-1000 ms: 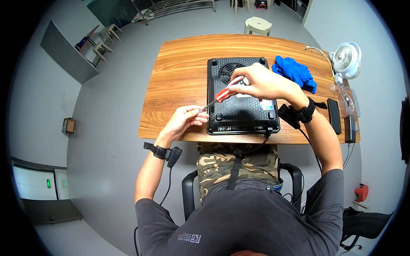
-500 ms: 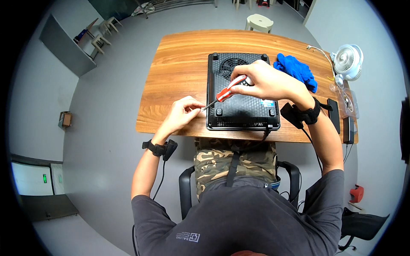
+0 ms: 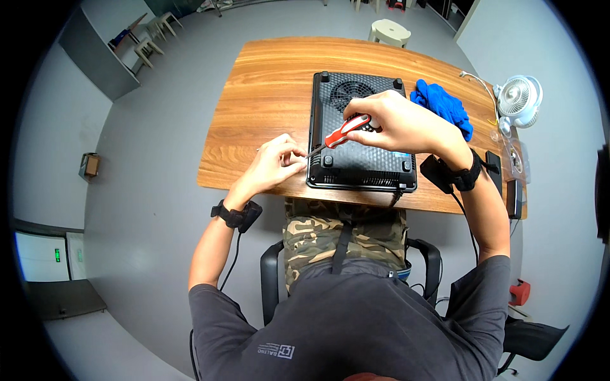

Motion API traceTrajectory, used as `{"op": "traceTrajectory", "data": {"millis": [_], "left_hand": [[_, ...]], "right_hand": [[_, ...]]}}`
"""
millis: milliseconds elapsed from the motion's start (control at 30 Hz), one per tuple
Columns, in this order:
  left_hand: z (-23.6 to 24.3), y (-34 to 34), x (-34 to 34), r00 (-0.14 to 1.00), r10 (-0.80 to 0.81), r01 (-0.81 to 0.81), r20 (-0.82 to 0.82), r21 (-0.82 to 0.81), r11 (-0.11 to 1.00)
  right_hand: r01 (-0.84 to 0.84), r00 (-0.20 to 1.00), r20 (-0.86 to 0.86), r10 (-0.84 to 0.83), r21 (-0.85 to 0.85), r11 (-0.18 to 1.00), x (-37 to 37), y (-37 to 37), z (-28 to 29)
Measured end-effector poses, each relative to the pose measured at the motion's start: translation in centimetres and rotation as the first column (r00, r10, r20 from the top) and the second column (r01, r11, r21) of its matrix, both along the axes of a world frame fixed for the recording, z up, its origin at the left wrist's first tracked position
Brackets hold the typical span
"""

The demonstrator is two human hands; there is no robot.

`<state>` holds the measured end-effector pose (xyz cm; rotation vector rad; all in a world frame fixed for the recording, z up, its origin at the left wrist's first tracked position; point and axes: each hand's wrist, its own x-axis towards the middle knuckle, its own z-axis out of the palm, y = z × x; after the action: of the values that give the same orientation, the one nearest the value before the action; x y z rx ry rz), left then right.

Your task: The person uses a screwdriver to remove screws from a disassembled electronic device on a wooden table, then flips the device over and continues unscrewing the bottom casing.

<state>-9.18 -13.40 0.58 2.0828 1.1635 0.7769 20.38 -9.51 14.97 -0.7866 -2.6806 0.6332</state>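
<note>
A black induction cooker lies upside down on the wooden table, its round fan grille and stubby feet facing up. My right hand is closed round the red and white handle of a screwdriver, above the cooker. The screwdriver's shaft slants down to the left, its tip at the fingertips of my left hand. Those fingers are pinched together beside the cooker's left edge. Whatever lies between them is too small or hidden to name.
A crumpled blue cloth lies right of the cooker. Along the table's right side are a white fan, a clear plastic box and a black box-shaped item. The cooker's black cord hangs at its front edge.
The whole view has shifted slightly. My left fingers have curled a little more at the screwdriver's tip. My right hand keeps its grip on the handle.
</note>
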Motion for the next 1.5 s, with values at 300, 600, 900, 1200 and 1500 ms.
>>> {"op": "traceTrajectory", "data": {"millis": [300, 600, 900, 1200, 1500], "left_hand": [[-1.2, -0.5, 0.5, 0.999, -0.048, 0.049, 0.017, -0.07, 0.996], [-1.5, -0.7, 0.9, 0.99, -0.134, 0.135, 0.054, -0.015, 0.991], [-0.6, 0.2, 0.2, 0.978, -0.187, 0.197, -0.096, 0.112, 0.974], [0.0, 1.2, 1.1, 0.961, -0.204, 0.226, -0.189, 0.101, 0.969], [0.6, 1.0, 1.8, 0.995, -0.07, 0.047, -0.069, -0.296, 0.954]], "right_hand": [[-0.043, 0.998, 0.05, 0.044, -0.017, 0.999, -1.4, -0.7, -0.7], [-0.064, 0.979, 0.196, 0.058, 0.026, 0.998, -3.4, -2.2, 1.4], [-0.157, 0.966, 0.215, 0.142, 0.052, 0.986, -4.7, -1.9, 1.0], [-0.232, 0.936, 0.293, 0.195, 0.097, 0.968, -7.1, -2.1, 1.3], [-0.25, 0.931, 0.311, 0.191, 0.165, 0.954, -8.2, -2.1, 0.2]]}}
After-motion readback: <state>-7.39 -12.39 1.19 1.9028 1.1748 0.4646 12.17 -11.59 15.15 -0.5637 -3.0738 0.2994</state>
